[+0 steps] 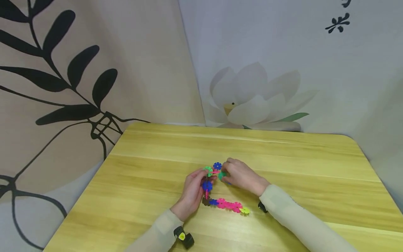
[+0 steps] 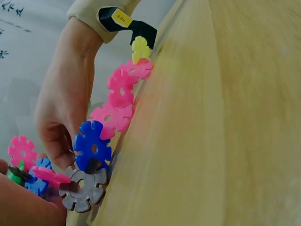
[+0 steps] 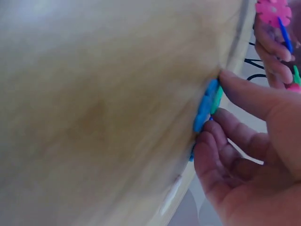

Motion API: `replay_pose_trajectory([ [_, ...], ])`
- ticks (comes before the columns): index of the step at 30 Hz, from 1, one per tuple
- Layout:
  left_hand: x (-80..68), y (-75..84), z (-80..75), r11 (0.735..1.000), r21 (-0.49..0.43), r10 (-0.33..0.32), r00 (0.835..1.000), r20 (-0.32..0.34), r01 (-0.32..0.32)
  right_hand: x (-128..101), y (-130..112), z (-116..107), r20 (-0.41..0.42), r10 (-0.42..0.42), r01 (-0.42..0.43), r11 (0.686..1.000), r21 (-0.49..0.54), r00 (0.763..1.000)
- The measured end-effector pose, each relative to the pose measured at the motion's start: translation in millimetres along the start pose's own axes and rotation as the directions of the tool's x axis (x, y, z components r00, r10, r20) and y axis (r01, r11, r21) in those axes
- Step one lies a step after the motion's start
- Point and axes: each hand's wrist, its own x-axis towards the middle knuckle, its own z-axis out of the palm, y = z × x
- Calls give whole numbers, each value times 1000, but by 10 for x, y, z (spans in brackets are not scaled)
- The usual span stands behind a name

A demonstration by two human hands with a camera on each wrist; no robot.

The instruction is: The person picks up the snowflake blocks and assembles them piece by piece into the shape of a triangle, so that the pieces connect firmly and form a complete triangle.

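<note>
A chain of interlocking snowflake discs bends between the two hands. My left hand (image 1: pixel 192 189) grips it near a light green disc (image 1: pixel 208 170), above a dark blue disc (image 1: pixel 206 186). With thumb and fingers, my right hand (image 1: pixel 240 176) pinches a teal-green disc (image 1: pixel 221 175); in the right wrist view a blue disc (image 3: pixel 205 107) stands edge-on against it. Another blue disc (image 1: pixel 217 166) sticks up between the hands. From a dark grey disc (image 2: pixel 82 189) the lower arm of the chain runs through a blue disc (image 2: pixel 92 146) and pink discs (image 2: pixel 121 88) to a yellow disc (image 2: pixel 140 49).
The wooden table (image 1: pixel 151 154) spreads out around the hands, its back edge against a patterned cloth backdrop (image 1: pixel 267 45). Dark leaves are printed on the left, a pale flower at the back. Both sleeves carry a black wrist device (image 1: pixel 185 238).
</note>
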Motion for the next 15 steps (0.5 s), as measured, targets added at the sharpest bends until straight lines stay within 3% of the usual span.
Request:
replay_pose_trajectory([
  [7,18,-15,90,999,33,-15,1000,26,14,-107,50,-66,32,84,-89,977,194,996],
  [15,55,-17,175,999,34,-24,998,58,22,-329,82,-226,-33,169,-146,922,359,985],
])
